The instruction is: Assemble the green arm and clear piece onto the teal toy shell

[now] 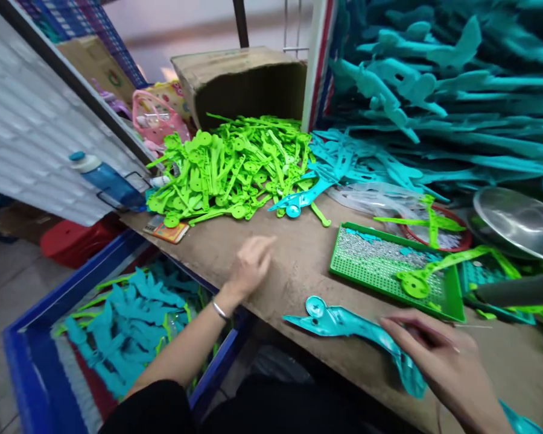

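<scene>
My left hand (251, 265) is over the brown tabletop in front of the heap of green plastic parts (235, 163). Its fingers are loosely bent and slightly blurred, with nothing visible in them. A teal bird-head-shaped plastic part (344, 321) with a round disc lies along the table's front edge. My right hand (443, 355) is at this part's right end, thumb against or just above it. Those fingers are curled around something dark and thin that I cannot make out. Loose teal parts (339, 160) lie beside the green heap, one jutting forward.
A green perforated tray (344, 265) holds small metal pieces, with a green part across it. Behind it are a red basket (464, 241) and a metal bowl (520, 223). A blue-rimmed bin (27, 343) of parts stands below left. A bottle (106, 181) and cardboard box (239, 63) stand farther back.
</scene>
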A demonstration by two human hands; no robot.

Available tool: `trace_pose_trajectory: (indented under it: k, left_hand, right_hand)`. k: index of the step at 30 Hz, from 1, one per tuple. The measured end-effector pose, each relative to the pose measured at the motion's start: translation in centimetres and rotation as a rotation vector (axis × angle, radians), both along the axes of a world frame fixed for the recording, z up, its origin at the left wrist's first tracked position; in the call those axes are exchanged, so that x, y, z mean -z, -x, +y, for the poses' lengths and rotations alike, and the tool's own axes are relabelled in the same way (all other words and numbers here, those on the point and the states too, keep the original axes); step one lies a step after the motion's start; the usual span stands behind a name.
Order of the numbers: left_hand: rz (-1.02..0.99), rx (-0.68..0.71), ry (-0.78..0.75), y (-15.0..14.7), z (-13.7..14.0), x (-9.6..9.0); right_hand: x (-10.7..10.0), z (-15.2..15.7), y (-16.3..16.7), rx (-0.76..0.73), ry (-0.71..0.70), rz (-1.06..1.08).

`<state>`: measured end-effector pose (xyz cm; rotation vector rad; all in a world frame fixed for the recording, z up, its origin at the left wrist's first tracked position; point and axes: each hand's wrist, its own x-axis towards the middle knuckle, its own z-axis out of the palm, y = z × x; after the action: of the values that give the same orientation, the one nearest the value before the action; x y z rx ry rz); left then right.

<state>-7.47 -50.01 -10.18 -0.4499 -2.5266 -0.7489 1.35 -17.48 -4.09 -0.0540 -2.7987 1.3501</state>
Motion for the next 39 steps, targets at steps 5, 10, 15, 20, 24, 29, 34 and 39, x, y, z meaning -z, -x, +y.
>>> trace_pose_trajectory:
  k: [5, 10, 15, 20, 24, 29, 34, 39]
  left_hand:
    - [-0.07, -0.358, 0.177, 7.3, -8.3, 0.8]
    - [-0.101, -0.414, 0.318, 10.2, -10.9, 2.0]
    - [-0.035, -0.283, 0.392, 11.2, -12.3, 2.1]
    - [0.039, -0.142, 0.327, 10.6, -13.9, 0.5]
    - [0.074, 0.034, 0.265, 7.3, -11.0, -0.4]
    - [0.268, 0.625, 0.387, 1.2, -2.0, -0.4]
    - [0.088, 0.886, 0.422, 0.1, 1.7, 1.3]
    - [0.015, 0.937, 0.313, 0.2, 1.2, 2.2]
  right_hand:
    - [2.7, 3.7, -2.7, 0.047, -0.166, 0.065]
    - [2.6, 2.3, -3.0, -0.018, -0.175, 0.087]
    - [1.6, 1.5, -2.5, -0.011, -0.133, 0.176]
    - [0.8, 0.6, -2.2, 0.077, -0.028, 0.156]
    - [0.9, -0.3, -1.8, 0.096, 0.015, 0.112]
    - [2.4, -2.2, -0.6, 0.047, 0.047, 0.08]
    - [5.1, -3.7, 0.3, -0.007, -0.016, 0.096]
    - [6.7, -3.2, 0.1, -0.007, -0.096, 0.125]
